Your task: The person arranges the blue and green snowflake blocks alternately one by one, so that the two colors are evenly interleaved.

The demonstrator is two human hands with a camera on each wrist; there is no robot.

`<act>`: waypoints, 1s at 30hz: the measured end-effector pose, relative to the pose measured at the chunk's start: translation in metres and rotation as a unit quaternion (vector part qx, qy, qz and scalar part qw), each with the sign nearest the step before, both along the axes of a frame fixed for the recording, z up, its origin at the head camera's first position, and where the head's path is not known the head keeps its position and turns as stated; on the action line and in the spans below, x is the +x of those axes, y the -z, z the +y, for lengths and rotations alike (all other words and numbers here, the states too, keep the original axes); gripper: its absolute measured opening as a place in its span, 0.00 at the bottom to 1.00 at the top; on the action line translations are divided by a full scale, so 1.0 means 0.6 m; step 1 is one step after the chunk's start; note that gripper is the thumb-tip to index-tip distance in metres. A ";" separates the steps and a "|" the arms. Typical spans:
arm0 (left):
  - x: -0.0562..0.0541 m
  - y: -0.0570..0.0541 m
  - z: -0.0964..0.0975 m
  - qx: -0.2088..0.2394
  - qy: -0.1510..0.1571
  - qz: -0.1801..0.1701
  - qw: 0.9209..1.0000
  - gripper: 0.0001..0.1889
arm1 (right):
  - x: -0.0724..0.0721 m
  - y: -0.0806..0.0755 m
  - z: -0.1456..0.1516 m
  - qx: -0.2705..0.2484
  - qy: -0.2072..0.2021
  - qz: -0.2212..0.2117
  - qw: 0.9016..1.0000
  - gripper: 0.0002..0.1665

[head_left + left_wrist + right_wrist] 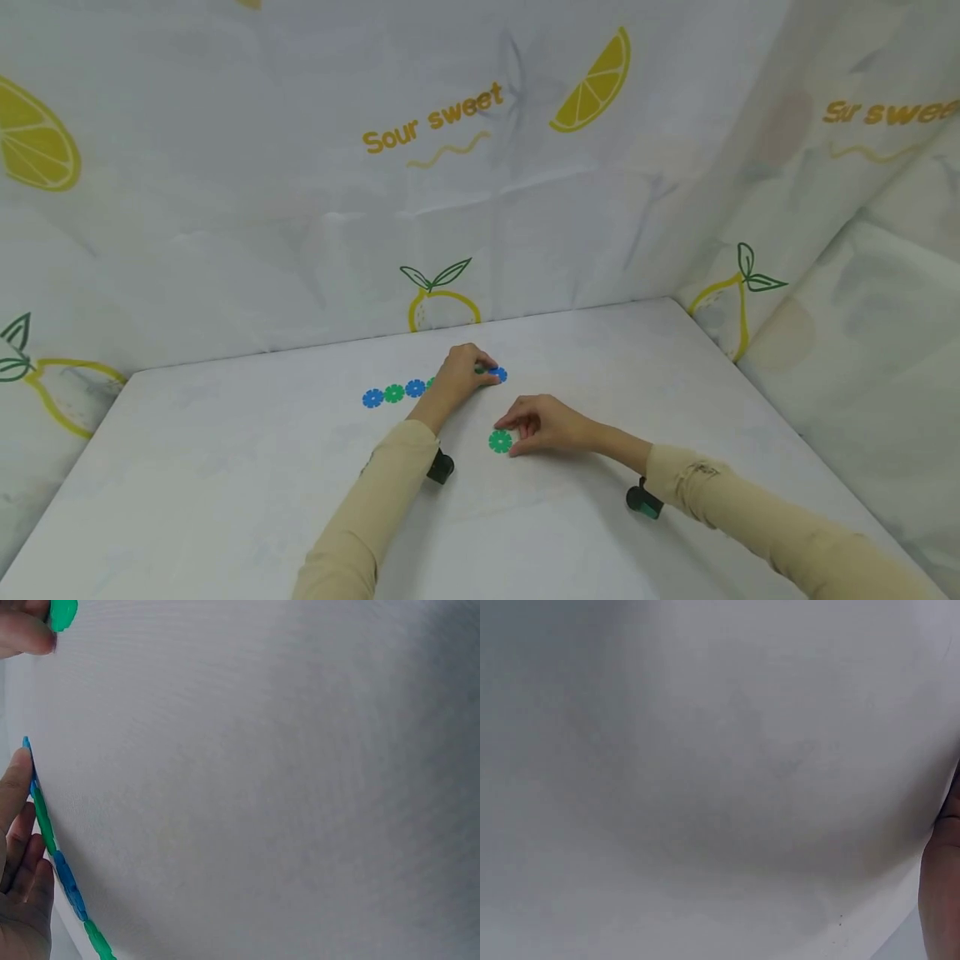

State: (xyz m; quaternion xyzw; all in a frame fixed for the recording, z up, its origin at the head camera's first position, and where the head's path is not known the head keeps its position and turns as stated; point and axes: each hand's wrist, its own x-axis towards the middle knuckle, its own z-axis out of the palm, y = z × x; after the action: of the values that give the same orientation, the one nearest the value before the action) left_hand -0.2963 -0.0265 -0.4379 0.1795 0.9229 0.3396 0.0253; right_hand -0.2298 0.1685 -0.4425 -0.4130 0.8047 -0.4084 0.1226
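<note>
A row of notched plastic interlocking discs, alternating blue and green, lies on the white table. Its far-left piece is a blue disc point(372, 398), next to a green disc point(393, 393). At the row's right end my left hand point(455, 377) pinches another blue disc point(501, 375) between thumb and finger; this hand and wrist cover the row's middle. Nearer to me, my right hand point(551, 425) holds a loose green disc point(500, 442) by its edge, apart from the row. In the left wrist view the row point(69, 885) appears edge-on beside the left fingers.
Behind the white table point(225, 483) hangs a white cloth point(300, 200) printed with lemons and lettering; more cloth closes off the right side. Dark wrist cameras are strapped under both sleeves, one at the left wrist point(441, 467) and one at the right point(645, 500).
</note>
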 end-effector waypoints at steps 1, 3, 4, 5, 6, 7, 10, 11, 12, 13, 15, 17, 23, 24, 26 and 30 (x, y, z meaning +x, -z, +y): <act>0.000 -0.001 0.000 0.000 0.001 0.001 1.000 0.11 | -0.003 0.000 -0.001 0.001 -0.004 0.001 1.000 0.18; 0.000 -0.001 -0.001 0.003 0.002 0.003 1.000 0.11 | -0.007 0.000 -0.001 0.006 -0.006 -0.001 1.000 0.17; 0.000 -0.002 -0.001 0.005 0.001 0.003 1.000 0.11 | -0.008 0.000 -0.001 0.007 -0.006 -0.004 1.000 0.16; 0.000 -0.002 -0.001 0.006 0.002 0.004 1.000 0.11 | -0.009 0.000 -0.001 0.007 -0.006 -0.008 1.000 0.15; 0.000 -0.002 -0.002 0.007 0.001 0.006 1.000 0.11 | -0.009 0.000 -0.002 0.007 -0.005 -0.011 1.000 0.14; 0.000 -0.002 -0.002 0.008 0.001 0.006 1.000 0.11 | -0.009 0.001 -0.002 0.005 -0.004 -0.013 1.000 0.14; -0.001 -0.002 -0.002 0.009 0.002 0.009 1.000 0.11 | -0.008 0.002 -0.002 -0.003 -0.002 -0.015 1.000 0.14; -0.001 -0.002 -0.003 0.009 0.003 0.011 1.000 0.11 | -0.007 0.003 -0.003 -0.005 -0.001 -0.016 1.000 0.14; -0.001 -0.002 -0.003 0.010 0.004 0.012 1.000 0.11 | -0.006 0.003 -0.003 -0.008 0.000 -0.017 1.000 0.14; -0.001 -0.002 -0.003 0.012 0.004 0.013 1.000 0.11 | -0.005 0.004 -0.003 -0.011 0.000 -0.018 1.000 0.14; 0.000 -0.002 -0.003 0.014 0.004 0.013 1.000 0.10 | -0.003 0.004 -0.003 -0.017 0.002 -0.026 1.000 0.13; 0.000 -0.001 -0.003 0.016 0.003 0.012 1.000 0.10 | -0.001 0.004 -0.002 -0.022 0.005 -0.036 0.999 0.13; 0.002 -0.001 -0.003 0.009 0.003 0.009 1.000 0.11 | 0.002 0.004 0.005 -0.043 0.014 -0.041 0.998 0.13; 0.002 -0.002 -0.002 0.007 0.003 0.008 1.000 0.11 | 0.001 0.005 0.007 -0.047 0.017 -0.042 0.998 0.13; 0.002 -0.002 -0.002 0.004 0.002 0.004 1.000 0.11 | -0.001 0.005 0.011 -0.053 0.026 -0.046 0.997 0.13; 0.002 -0.002 0.000 0.001 -0.001 -0.007 1.000 0.12 | -0.005 0.001 0.019 -0.057 0.054 -0.052 0.996 0.13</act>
State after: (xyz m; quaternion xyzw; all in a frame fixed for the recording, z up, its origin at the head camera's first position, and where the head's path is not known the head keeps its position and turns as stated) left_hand -0.2953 -0.0263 -0.4369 0.1758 0.9227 0.3417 0.0309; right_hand -0.2330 0.1798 -0.4430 -0.3531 0.7938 -0.4809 0.1179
